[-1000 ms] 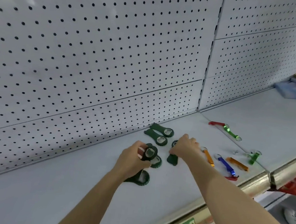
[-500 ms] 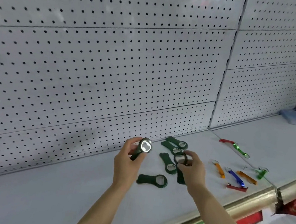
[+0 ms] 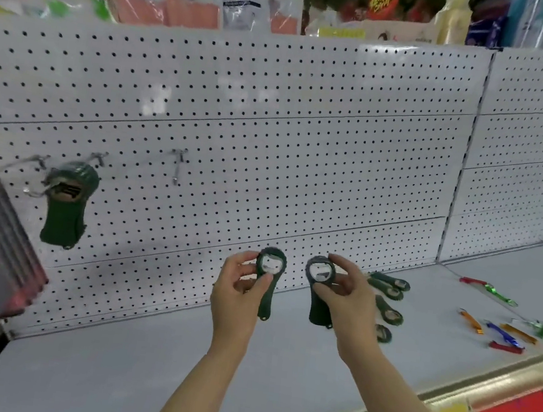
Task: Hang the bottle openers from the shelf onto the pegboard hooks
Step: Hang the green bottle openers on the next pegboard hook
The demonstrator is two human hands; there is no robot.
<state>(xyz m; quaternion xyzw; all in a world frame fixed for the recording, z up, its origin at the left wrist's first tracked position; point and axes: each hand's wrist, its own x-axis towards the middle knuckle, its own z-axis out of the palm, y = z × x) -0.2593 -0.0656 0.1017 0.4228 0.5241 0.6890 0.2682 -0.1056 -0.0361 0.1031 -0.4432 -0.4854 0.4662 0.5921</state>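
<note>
1. Head view: two green bottle openers, one pinched upright in the left hand (image 3: 240,290), one in the right hand (image 3: 344,298), now lifted off the shelf (image 3: 173,365).
2. Pegboard (image 3: 270,153) has come into view, with a free hook (image 3: 178,164): hanging likely comes next.

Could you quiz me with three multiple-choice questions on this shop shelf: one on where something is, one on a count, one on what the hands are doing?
1. Where is the bare hook?
A. on the pegboard, right of the hung green opener
B. on the shelf
C. in the left hand

2. How many green openers are lifted?
A. none
B. one
C. two

3. What is the right hand doing?
A. lying flat
B. gripping the right opener
C. pointing

Answers:
1 A, the hook juts from the board beside the hung one.
2 C, the left opener and the right opener are each held up.
3 B, its fingers curl round the opener's head.
</note>
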